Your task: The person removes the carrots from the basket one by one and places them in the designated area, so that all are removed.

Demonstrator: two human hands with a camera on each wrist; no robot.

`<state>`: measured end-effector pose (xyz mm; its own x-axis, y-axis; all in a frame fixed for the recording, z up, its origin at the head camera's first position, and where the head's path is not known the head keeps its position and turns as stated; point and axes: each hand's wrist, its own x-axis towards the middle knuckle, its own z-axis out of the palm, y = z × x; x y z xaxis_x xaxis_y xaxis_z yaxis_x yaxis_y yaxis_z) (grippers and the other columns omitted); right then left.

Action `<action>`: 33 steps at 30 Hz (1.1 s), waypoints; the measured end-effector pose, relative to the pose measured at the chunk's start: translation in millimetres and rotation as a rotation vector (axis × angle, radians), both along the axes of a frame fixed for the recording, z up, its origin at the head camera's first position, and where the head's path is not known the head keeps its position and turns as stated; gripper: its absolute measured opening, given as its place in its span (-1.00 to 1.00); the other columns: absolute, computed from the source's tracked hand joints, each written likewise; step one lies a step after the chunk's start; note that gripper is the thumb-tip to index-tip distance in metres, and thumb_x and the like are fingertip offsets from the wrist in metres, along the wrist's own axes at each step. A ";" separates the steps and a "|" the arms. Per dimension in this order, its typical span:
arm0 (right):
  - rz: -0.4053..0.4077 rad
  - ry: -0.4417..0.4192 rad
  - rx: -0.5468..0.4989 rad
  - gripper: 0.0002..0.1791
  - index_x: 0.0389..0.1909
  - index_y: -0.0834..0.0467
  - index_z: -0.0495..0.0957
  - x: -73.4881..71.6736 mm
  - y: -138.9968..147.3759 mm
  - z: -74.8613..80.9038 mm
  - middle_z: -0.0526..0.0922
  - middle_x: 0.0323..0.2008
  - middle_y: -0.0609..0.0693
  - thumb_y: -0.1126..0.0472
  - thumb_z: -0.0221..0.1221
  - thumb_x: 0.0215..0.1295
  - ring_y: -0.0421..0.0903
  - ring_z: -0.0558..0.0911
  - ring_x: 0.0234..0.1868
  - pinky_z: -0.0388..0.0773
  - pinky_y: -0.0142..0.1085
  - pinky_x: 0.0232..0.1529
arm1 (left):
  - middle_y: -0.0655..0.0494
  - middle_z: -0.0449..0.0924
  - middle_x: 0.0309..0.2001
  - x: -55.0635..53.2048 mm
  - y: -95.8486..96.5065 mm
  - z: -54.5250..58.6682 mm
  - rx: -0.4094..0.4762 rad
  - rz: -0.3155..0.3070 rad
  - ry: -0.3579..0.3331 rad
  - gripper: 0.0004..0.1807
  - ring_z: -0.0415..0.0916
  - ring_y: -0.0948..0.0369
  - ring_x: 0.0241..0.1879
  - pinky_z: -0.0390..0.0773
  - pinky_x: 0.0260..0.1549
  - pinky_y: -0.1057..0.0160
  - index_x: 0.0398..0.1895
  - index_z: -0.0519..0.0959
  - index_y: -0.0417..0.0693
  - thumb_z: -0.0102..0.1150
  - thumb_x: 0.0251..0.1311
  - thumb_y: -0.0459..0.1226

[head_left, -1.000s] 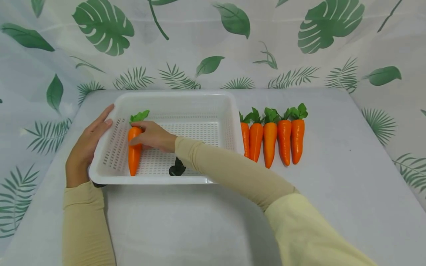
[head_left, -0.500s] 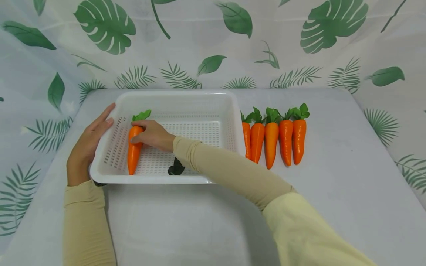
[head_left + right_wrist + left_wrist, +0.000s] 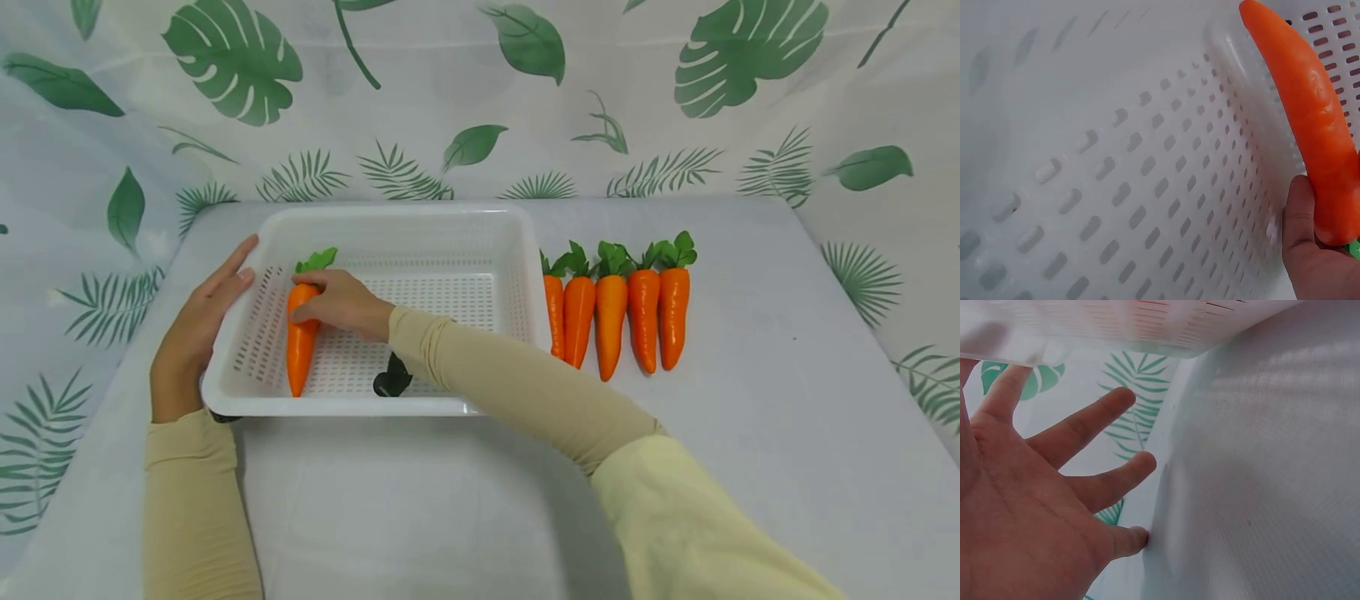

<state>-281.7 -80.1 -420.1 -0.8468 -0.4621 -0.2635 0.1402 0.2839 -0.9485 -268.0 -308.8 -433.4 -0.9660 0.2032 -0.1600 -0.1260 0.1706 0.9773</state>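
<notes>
In the head view my right hand [image 3: 343, 303] grips an orange carrot [image 3: 300, 358] with green leaves near its leafy end. The carrot lies lengthwise inside a white perforated plastic basket [image 3: 337, 407], along its left side. Close up in the right wrist view, the carrot [image 3: 1310, 106] slants over the basket's slotted floor, with a finger or thumb [image 3: 1300, 206] against its thick end. My left hand [image 3: 191, 329] touches the basket's left rim from outside. Seen from its palm side, the left hand [image 3: 1029, 506] has spread, straight fingers below the basket's wall [image 3: 1116, 328].
Several more carrots [image 3: 610, 325] lie side by side on the pale cloth just right of the basket, leaves pointing away from me. A leaf-print curtain [image 3: 465, 100] rises behind the table. A small dark device [image 3: 393, 380] shows under my right wrist.
The carrot's tip has swung slightly left in the basket, still held in my right hand. My left hand stays at the rim, and the carrots on the right have not moved.
</notes>
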 end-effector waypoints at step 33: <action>0.035 -0.058 -0.264 -0.35 0.55 0.20 0.45 7.8 35.2 38.5 0.64 0.01 0.00 0.38 0.27 0.45 -0.03 0.70 -0.12 0.74 -0.29 -0.12 | 0.04 0.13 0.62 2.1 0.0 -0.2 0.082 -0.019 -0.017 -0.34 0.67 0.29 -0.03 0.76 -0.20 0.27 0.73 0.06 0.58 -0.05 0.69 -0.01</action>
